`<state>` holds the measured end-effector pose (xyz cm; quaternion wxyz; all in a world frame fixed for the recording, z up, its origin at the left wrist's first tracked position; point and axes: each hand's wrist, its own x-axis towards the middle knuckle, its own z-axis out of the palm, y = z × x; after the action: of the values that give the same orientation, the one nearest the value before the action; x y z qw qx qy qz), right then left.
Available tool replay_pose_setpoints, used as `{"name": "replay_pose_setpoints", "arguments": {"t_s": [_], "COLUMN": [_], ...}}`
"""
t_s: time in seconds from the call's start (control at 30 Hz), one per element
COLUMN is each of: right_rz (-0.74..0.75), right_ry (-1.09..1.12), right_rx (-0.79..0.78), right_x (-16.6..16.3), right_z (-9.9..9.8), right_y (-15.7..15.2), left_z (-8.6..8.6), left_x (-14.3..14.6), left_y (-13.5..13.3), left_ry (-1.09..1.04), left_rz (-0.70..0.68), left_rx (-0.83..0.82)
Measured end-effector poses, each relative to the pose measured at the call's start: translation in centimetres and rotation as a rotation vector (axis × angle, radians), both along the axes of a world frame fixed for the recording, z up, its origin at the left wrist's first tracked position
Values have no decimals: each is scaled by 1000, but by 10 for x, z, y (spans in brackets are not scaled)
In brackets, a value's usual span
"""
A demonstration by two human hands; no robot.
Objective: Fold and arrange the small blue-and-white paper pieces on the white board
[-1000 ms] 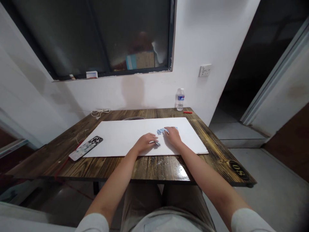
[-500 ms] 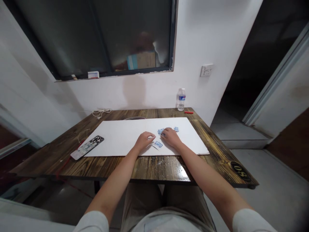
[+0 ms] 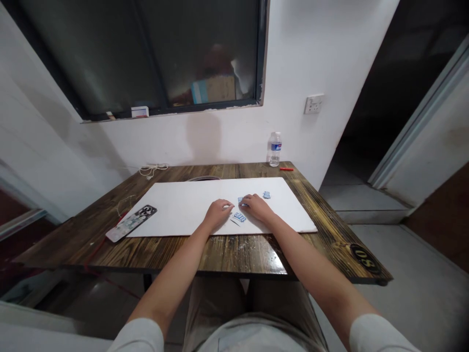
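My left hand (image 3: 219, 214) rests on the white board (image 3: 183, 205), thumb and fingertips drawn together. Whether anything sits in that pinch is too small to tell. Close by on the right, my right hand (image 3: 257, 207) has its fingers curled down at a small blue-and-white piece (image 3: 240, 199), partly covered by them; what the fingertips grip is hidden. Between and in front of the hands lies a group of blue-striped pieces (image 3: 239, 217), with a thin dark sliver (image 3: 235, 223) beside it. Another blue-striped cluster (image 3: 266, 194) lies beyond my right hand.
A patterned phone (image 3: 132, 224) overlaps the board's left end. At the back of the wooden table (image 3: 176, 254) are a white cable (image 3: 153, 169), a water bottle (image 3: 274, 150) and a red pen-like stick (image 3: 286, 169). A round number plate (image 3: 365, 258) marks the right front corner.
My right hand has shifted slightly left, nearer my left hand, uncovering more of the far right cluster. My left hand stays almost in place.
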<state>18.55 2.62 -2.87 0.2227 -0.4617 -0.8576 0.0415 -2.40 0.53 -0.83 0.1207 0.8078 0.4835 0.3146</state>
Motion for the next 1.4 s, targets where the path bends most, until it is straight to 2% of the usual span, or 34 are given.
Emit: {"name": "replay_pose_setpoints", "arguments": {"t_s": [0.23, 0.37, 0.47, 0.57, 0.7, 0.83, 0.93, 1.1, 1.3, 1.4], "right_rz": [-23, 11, -39, -53, 32, 191, 227, 239, 295, 284], "right_ry": [162, 230, 268, 188, 23, 69, 86, 130, 58, 82], "right_rx": [7, -41, -6, 27, -91, -69, -94, -266, -391, -376], "right_x": [-3, 5, 8, 6, 1, 4, 13, 31, 43, 43], "right_z": [-6, -5, -6, -9, -11, -2, 10, 27, 27, 23], "right_y": [4, 6, 7, 7, 7, 7, 4, -2, -2, 1], "left_z": [1, 2, 3, 2, 1, 1, 1, 0, 1, 1], "left_x": [-2, -1, -1, 0, 1, 0, 0, -1, -2, -2], "left_y": [0, -1, -2, -2, -2, -1, 0, 0, -2, -2], "left_ry": [-10, -20, -26, -17, 10, 20, 12, -3, -15, -11], "left_rz": [16, 28, 25, 13, 24, 16, 18, 17, 6, 4], "left_rx": [-6, -16, -18, -7, -10, -10, -17, -21, -41, -46]}}
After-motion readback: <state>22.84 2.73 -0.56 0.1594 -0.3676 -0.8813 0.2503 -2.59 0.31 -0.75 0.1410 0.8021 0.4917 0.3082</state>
